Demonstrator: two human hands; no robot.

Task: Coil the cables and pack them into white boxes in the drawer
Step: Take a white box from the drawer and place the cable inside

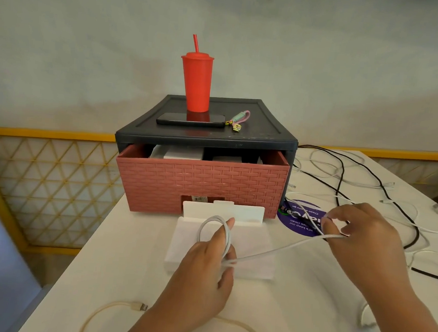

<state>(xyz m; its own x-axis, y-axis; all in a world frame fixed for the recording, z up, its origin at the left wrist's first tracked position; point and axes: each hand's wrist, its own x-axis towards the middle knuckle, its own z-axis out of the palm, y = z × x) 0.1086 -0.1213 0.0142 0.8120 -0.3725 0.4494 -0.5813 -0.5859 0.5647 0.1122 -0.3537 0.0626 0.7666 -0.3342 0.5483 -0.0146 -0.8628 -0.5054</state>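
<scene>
White cable (271, 251), one length, is what I see in both hands through the head camera. This is directly in front of the drawer unit (263, 127).

The left hand (204, 277) has several loops of it wound round its curled fingers, with the thumb pressed on the strands. The right hand (364, 237), in front of the unit's right corner, pinches the loose run between thumb and fingertips. The cable stretches taut between the two hands.

One white box (188, 242) lies open on the table (117, 249), under the left hand. Its raised lid touches the front of the unit's single pink drawer (200, 185), which has a brick pattern. The drawer is pulled partly out, and I count at least two more white boxes (184, 154) inside it. A barcode label (199, 198) shows through the drawer's handle slot, too small to read.

Three things sit on top of the unit:
- one red tumbler (196, 85) with a straw
- one dark phone (174, 121), lying flat just in front of the tumbler
- one pastel strap (238, 119), just right of the phone

One round purple sticker (299, 224) lies on the table by the unit's front right corner. Its writing is upside down to me, and I can read "Clean", "you go" and "keep our".

Loose white cables and at least one black cable (383, 189) sprawl to the right of the unit, too tangled to count. One cream cable (112, 308) curves well in front of the unit, nearest to me.
</scene>
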